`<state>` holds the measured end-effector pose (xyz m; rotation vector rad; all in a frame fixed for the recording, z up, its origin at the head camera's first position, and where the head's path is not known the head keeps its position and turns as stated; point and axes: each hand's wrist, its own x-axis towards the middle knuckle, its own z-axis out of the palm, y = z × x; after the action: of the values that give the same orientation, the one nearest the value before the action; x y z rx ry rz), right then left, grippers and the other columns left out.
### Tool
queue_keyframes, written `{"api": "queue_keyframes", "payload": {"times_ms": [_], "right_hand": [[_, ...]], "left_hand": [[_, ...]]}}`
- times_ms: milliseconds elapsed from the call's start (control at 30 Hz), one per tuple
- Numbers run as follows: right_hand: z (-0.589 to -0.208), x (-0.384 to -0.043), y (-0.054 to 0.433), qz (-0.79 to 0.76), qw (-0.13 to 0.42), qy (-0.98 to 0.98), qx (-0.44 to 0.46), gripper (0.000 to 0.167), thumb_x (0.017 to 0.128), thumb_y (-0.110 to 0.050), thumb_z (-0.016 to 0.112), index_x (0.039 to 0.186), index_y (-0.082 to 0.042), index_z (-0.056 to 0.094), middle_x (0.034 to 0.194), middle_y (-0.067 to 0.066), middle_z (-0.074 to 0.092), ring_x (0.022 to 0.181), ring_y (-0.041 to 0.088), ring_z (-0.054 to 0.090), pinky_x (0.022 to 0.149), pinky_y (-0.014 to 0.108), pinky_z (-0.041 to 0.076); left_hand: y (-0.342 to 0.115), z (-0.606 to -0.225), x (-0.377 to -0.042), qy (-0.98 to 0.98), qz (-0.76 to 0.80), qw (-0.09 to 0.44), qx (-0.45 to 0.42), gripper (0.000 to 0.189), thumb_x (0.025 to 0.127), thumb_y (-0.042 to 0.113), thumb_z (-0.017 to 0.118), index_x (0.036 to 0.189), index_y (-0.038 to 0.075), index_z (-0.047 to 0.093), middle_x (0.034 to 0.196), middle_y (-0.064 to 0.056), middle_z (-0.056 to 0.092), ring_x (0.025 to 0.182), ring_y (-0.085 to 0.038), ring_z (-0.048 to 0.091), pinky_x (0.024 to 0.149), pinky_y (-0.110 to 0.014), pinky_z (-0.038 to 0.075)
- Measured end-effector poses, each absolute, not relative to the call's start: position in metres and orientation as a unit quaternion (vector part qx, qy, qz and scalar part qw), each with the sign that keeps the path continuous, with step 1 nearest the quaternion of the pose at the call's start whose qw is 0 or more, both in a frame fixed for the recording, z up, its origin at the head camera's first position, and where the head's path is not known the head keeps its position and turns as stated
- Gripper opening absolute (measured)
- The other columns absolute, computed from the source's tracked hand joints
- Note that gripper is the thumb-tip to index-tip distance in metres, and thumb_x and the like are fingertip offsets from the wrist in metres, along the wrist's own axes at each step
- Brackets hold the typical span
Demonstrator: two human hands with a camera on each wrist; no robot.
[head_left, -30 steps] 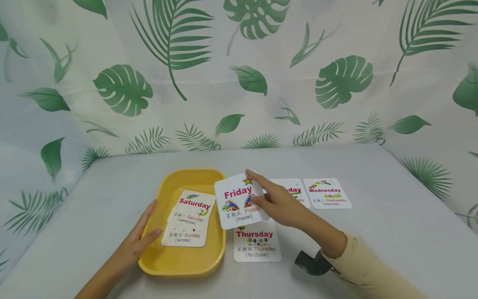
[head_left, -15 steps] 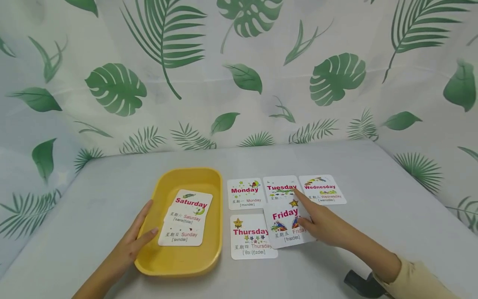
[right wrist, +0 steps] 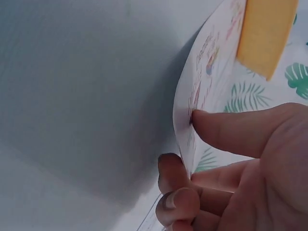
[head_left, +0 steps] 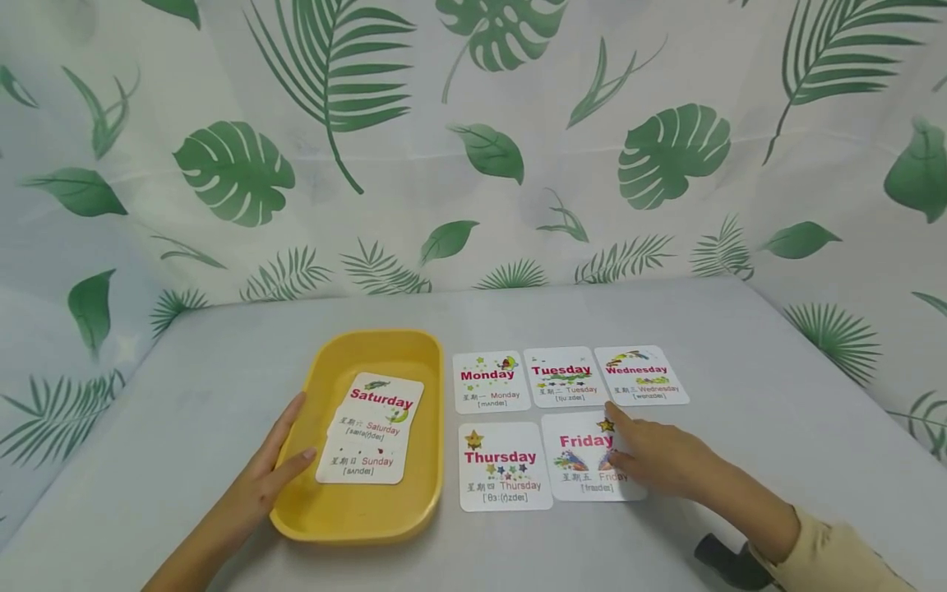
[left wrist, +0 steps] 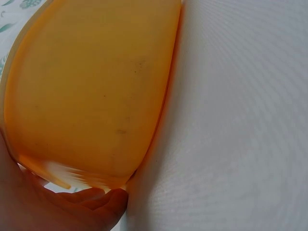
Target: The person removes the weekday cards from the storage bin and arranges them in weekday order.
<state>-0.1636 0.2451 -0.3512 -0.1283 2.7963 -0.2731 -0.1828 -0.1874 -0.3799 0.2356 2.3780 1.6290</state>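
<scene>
My right hand pinches the right side of the Friday card. In the right wrist view the thumb presses its printed face, with fingers behind its edge; the card bends slightly. My left hand grips the left wall of the yellow tray, thumb over the rim. Seen from the left wrist, its fingers curl against the tray's outside. Inside the tray lies the Saturday card, partly covering the Sunday card.
Right of the tray, the Monday card, Tuesday card and Wednesday card form a row. The Thursday card lies below Monday, left of Friday. A white cloth with green leaves rises behind the table.
My right hand has carried the Friday card rightward from beside the tray, over Thursday's edge, and lowered it to Thursday's right, below Tuesday. My left hand has stayed on the tray.
</scene>
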Motion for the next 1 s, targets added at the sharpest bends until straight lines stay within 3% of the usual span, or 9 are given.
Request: {"api": "queue_keyframes", "payload": {"times_ms": [667, 1000], "right_hand": [[-0.355, -0.171, 0.243, -0.065, 0.184, 0.981, -0.021, 0.064, 0.082, -0.024, 0.065, 0.135, -0.001, 0.038, 0.073, 0.004, 0.054, 0.059, 0.016, 0.046, 0.05, 0.027, 0.034], [-0.352, -0.175, 0.248, -0.06, 0.17, 0.983, -0.036, 0.062, 0.081, -0.029, 0.066, 0.134, -0.009, 0.041, 0.091, 0.01, 0.062, 0.063, 0.018, 0.047, 0.05, 0.028, 0.035]], "left_hand": [[-0.188, -0.38, -0.181, 0.809, 0.568, 0.124, 0.087, 0.071, 0.093, 0.021, 0.047, 0.148, 0.025, 0.001, 0.154, -0.009, -0.008, 0.139, -0.037, -0.011, 0.103, -0.067, -0.005], [-0.188, -0.379, -0.181, 0.806, 0.573, 0.114, 0.093, 0.07, 0.093, 0.023, 0.047, 0.148, 0.027, 0.004, 0.155, -0.007, -0.006, 0.14, -0.035, -0.009, 0.104, -0.065, -0.005]]}}
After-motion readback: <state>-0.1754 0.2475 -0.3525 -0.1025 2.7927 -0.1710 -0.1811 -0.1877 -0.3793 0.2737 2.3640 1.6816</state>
